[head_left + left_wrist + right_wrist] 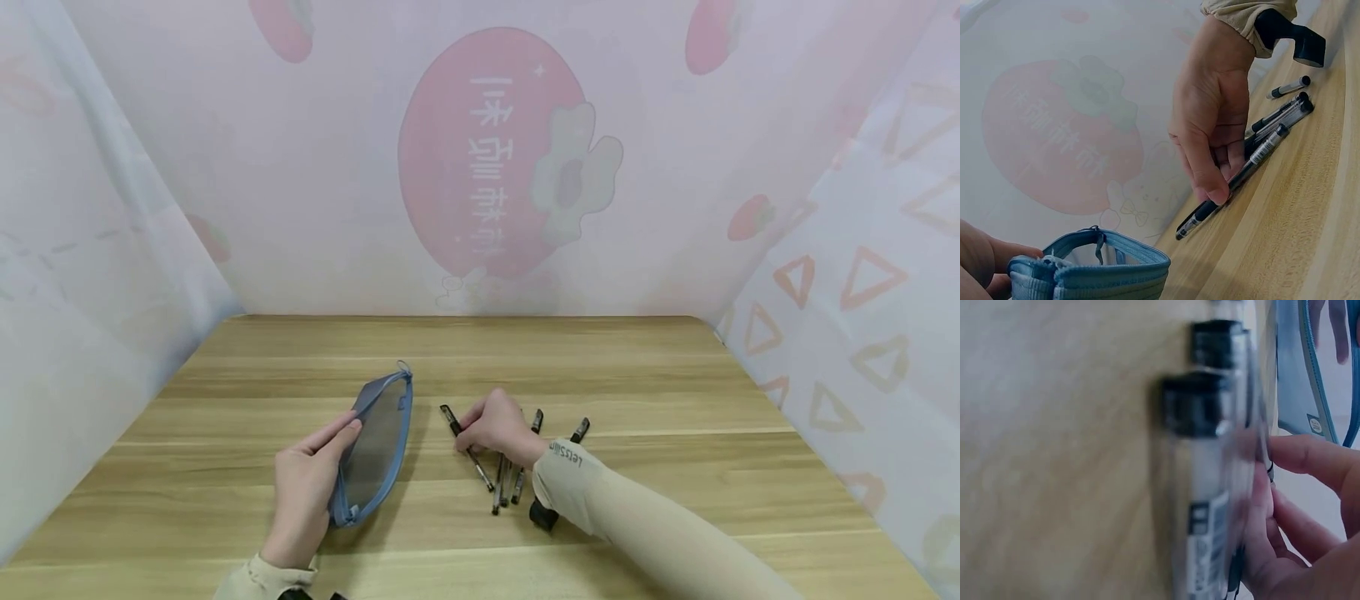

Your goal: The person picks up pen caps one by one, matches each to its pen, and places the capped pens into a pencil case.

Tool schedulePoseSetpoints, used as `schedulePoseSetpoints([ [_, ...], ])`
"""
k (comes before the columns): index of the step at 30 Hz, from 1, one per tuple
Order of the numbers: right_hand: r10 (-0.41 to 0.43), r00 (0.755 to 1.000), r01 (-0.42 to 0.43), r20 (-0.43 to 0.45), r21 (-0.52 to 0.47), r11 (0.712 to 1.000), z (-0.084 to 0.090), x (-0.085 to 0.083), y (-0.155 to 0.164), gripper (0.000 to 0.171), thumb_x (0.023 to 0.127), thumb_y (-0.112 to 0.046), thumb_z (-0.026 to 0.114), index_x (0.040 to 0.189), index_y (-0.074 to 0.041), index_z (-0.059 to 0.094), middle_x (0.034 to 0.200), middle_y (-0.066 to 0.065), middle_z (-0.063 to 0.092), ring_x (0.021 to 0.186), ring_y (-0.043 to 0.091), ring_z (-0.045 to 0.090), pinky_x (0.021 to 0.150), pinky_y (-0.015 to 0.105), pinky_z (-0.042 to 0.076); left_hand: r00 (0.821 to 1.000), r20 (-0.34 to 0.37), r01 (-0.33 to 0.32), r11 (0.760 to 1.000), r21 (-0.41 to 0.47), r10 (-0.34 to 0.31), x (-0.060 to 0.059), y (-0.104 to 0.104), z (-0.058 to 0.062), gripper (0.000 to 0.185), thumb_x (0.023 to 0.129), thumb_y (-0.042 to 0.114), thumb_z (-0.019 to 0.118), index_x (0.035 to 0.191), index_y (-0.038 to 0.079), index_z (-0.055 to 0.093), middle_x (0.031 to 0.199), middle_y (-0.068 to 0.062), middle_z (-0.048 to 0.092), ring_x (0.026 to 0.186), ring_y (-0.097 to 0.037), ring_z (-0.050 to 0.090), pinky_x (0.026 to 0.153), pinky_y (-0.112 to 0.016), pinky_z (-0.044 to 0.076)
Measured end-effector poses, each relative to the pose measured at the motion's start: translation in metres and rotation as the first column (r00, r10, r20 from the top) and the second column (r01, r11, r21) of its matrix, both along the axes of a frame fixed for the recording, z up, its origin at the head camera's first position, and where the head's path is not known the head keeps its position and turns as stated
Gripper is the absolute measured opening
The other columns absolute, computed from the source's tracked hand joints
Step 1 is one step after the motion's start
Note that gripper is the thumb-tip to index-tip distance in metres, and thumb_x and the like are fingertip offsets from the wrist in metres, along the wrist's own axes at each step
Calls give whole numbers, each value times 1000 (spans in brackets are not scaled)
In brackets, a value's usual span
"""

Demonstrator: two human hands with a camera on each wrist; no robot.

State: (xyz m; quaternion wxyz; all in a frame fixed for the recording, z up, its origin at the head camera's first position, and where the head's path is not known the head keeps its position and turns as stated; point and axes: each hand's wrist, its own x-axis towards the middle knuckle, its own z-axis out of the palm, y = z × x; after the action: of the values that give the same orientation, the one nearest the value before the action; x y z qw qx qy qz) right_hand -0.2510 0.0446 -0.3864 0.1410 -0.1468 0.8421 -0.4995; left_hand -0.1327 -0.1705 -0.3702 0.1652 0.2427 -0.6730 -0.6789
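Observation:
My left hand (303,487) grips a blue zippered pouch (377,446) with see-through sides, thumb on one face. The pouch stands on edge above the table, and the left wrist view shows its mouth (1110,275) parted. To its right, my right hand (497,429) pinches a black-and-clear pen (482,473) between thumb and fingers. That pen (1259,155) slants low over the wood; whether it touches the table I cannot tell. Several similar pens (497,496) lie beside and under the right hand, partly hidden by it. One pen (1200,487) looms large and blurred in the right wrist view.
The wood-grain table (337,337) ends at a pale pink cloth backdrop (322,208) with strawberry prints. Patterned cloth (840,317) also hangs along the right side. A black wrist camera (543,515) sits under the right cuff, close to the pens.

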Motion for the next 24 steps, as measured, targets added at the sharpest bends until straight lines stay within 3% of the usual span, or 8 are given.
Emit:
schedulePoseSetpoints([
  [14,54,982,-11,184,-228,974,-4,-5,6,22,73,7,82,94,5,76,90,13,71,74,30,71,68,36,59,1000,-5,8,1000,5,-8,3,-2,-1,44,88,30,77,123,5,69,126,-12,63,126,-26,50,104,-44,39],
  [24,20,969,48,247,-265,963,0,-4,1,19,79,5,79,98,4,75,93,12,71,80,29,71,71,36,59,1000,-9,13,1000,5,-13,4,-4,-2,46,88,29,77,124,3,68,127,-12,62,126,-25,50,105,-44,39],
])
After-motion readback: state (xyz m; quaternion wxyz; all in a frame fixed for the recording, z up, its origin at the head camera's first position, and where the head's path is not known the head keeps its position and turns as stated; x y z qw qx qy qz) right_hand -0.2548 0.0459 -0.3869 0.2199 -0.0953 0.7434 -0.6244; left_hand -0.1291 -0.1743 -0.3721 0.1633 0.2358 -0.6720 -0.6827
